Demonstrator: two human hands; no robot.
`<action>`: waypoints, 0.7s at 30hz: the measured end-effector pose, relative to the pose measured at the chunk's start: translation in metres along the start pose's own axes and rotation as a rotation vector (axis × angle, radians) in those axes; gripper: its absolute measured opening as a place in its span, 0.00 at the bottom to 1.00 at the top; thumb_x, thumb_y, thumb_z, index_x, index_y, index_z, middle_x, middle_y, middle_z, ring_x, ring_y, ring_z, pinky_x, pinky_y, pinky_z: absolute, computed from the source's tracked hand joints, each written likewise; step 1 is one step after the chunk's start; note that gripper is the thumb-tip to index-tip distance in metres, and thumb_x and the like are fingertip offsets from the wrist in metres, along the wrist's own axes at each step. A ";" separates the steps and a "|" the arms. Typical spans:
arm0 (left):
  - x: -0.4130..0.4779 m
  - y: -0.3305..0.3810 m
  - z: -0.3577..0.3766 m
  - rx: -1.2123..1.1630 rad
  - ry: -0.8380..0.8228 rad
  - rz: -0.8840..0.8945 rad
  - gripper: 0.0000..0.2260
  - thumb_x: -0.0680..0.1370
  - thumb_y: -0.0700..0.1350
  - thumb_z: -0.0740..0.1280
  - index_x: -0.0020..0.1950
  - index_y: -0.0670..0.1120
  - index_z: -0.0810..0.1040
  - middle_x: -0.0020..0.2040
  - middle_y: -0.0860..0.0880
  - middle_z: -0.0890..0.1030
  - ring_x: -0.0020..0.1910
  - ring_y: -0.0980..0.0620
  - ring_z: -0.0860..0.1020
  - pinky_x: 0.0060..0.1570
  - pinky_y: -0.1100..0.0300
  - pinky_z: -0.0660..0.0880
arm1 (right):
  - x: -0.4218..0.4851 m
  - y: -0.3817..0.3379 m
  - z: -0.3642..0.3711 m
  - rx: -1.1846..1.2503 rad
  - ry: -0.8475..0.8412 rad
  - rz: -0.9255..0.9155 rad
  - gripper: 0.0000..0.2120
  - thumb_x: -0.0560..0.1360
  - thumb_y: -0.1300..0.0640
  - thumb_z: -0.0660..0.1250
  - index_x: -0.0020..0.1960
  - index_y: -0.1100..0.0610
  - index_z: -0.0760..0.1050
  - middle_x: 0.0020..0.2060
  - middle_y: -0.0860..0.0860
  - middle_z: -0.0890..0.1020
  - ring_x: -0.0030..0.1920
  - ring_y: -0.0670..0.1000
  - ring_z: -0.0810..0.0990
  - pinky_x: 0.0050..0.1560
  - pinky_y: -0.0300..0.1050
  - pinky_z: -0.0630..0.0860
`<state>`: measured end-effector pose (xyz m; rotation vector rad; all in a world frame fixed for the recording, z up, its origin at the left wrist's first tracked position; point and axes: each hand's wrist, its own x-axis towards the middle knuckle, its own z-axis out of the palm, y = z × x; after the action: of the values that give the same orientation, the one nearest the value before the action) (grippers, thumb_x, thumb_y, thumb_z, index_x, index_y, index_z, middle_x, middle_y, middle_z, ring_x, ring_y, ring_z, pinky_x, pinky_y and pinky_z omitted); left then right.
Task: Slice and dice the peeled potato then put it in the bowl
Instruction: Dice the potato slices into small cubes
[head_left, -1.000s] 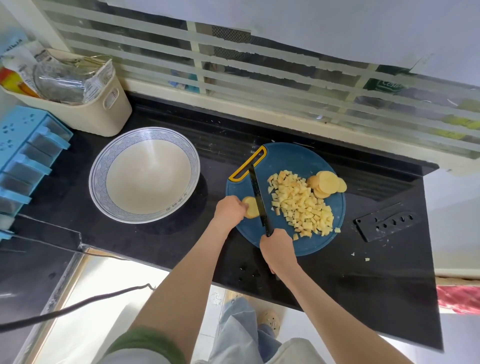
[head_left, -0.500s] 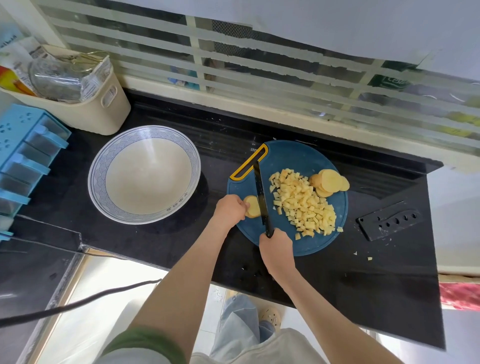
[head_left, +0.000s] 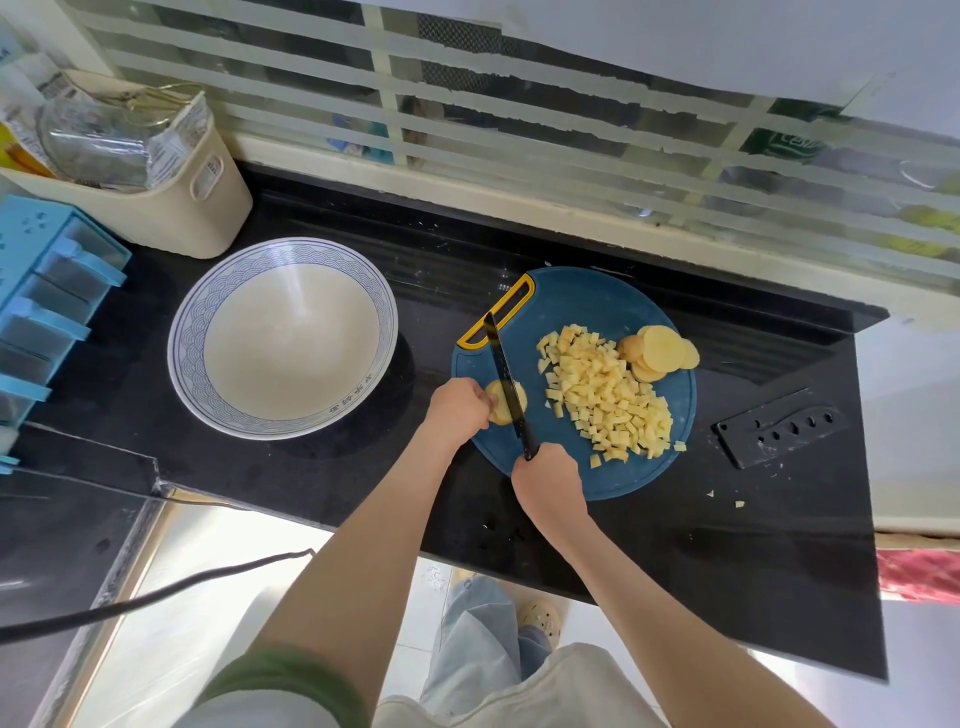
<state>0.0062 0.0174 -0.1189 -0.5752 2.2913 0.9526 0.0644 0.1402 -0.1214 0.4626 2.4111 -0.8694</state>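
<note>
left hand (head_left: 457, 410) fingers pinch a potato piece (head_left: 497, 408) partly hidden by the knife (head_left: 506, 379), right hand (head_left: 548, 480) fingers wrap its covered handle; blue characters on the bowl (head_left: 353, 410) are unreadable.

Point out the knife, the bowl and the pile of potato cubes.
knife (head_left: 503, 364): head view, on the blade.
bowl (head_left: 184, 353): head view, on the patterned rim.
potato cubes (head_left: 602, 395): head view, middle of the pile.
</note>
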 end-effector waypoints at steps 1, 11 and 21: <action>0.000 -0.001 0.000 -0.006 -0.001 0.001 0.13 0.82 0.47 0.59 0.58 0.41 0.76 0.48 0.43 0.84 0.51 0.47 0.80 0.47 0.58 0.71 | 0.001 -0.001 0.001 0.001 0.002 0.001 0.07 0.79 0.58 0.59 0.47 0.61 0.72 0.41 0.54 0.76 0.44 0.55 0.78 0.42 0.48 0.75; 0.006 -0.005 -0.002 -0.017 -0.046 0.004 0.12 0.82 0.46 0.60 0.58 0.40 0.76 0.50 0.43 0.83 0.53 0.45 0.79 0.52 0.54 0.73 | -0.001 -0.008 0.001 0.016 0.021 -0.066 0.11 0.79 0.57 0.59 0.52 0.64 0.74 0.44 0.55 0.77 0.46 0.55 0.79 0.44 0.49 0.75; 0.010 -0.009 -0.002 -0.026 -0.060 0.027 0.10 0.82 0.44 0.59 0.55 0.41 0.77 0.49 0.42 0.83 0.45 0.50 0.76 0.54 0.52 0.73 | -0.012 -0.005 0.001 0.026 0.014 -0.059 0.09 0.79 0.57 0.59 0.50 0.63 0.73 0.42 0.54 0.76 0.43 0.53 0.77 0.41 0.46 0.74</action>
<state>0.0035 0.0088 -0.1290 -0.5206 2.2417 1.0001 0.0725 0.1343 -0.1125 0.4108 2.4397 -0.9270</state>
